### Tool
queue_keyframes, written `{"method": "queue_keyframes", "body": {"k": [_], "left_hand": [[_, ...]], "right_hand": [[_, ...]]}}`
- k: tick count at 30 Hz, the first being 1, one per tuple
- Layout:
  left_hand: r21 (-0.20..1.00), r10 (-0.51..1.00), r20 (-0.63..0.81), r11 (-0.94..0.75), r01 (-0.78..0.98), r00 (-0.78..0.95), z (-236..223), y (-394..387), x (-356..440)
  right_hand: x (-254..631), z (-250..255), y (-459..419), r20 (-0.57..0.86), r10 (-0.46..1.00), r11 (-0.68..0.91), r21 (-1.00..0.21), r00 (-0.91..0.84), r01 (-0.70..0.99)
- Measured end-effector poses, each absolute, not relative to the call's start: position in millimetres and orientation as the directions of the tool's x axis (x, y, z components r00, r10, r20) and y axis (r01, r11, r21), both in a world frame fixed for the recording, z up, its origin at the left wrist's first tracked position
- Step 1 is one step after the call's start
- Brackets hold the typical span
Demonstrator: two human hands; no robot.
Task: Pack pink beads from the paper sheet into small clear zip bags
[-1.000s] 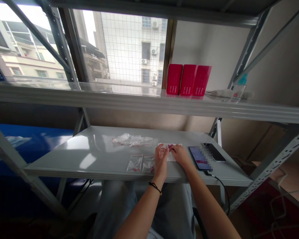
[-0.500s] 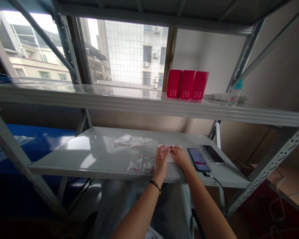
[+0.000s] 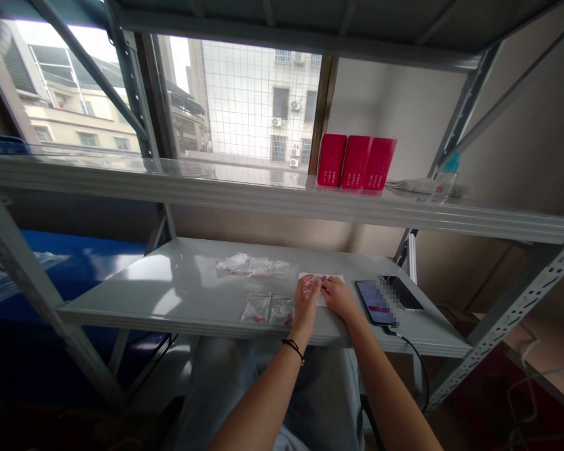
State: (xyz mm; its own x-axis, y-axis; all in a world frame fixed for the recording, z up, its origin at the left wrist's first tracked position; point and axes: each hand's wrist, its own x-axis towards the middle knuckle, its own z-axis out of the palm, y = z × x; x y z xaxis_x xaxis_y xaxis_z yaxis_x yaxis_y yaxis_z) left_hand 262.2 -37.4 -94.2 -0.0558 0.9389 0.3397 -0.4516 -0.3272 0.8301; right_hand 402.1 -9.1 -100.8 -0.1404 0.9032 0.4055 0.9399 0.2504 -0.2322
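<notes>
My left hand (image 3: 305, 308), with a dark band at the wrist, pinches a small clear plastic zip bag (image 3: 309, 287). Close against it, the closed fingers of my right hand (image 3: 339, 295) meet at the bag's mouth, beside small red bits (image 3: 323, 279). Whether those fingers grip the bag's edge or a red piece is too small to make out. Both hands rest over a white sheet (image 3: 321, 302) on the grey table. Left of my left hand lie two clear zip bags (image 3: 256, 307), each with something small and red at the bottom.
More clear bags (image 3: 258, 267) lie farther back on the table (image 3: 169, 291). To the right are a phone with a lit screen (image 3: 373, 302), a cable, and a dark phone (image 3: 407, 293). A shelf (image 3: 244, 197) crosses above, bearing three red boxes (image 3: 356, 161) and a spray bottle (image 3: 446, 178).
The view has shifted very slightly. Both hands stay in nearly the same place on the bag, with only small finger movement.
</notes>
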Motion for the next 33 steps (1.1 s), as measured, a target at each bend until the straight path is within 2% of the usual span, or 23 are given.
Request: {"method": "queue_keyframes", "body": {"k": [11,33], "left_hand": [[0.821,0.934,0.353,-0.332,-0.465,-0.044,-93.8,-37.4,263.2],[0.813,0.94,0.337,-0.318,-0.487,-0.051,-92.2,-40.0,263.3]], "right_hand": [[402.2,-99.9,-8.2,0.372,0.926,0.16,-0.23,-0.065,0.96],[405.0,-100.3,-7.7,0.402,0.915,0.152,-0.243,-0.044,0.958]]}}
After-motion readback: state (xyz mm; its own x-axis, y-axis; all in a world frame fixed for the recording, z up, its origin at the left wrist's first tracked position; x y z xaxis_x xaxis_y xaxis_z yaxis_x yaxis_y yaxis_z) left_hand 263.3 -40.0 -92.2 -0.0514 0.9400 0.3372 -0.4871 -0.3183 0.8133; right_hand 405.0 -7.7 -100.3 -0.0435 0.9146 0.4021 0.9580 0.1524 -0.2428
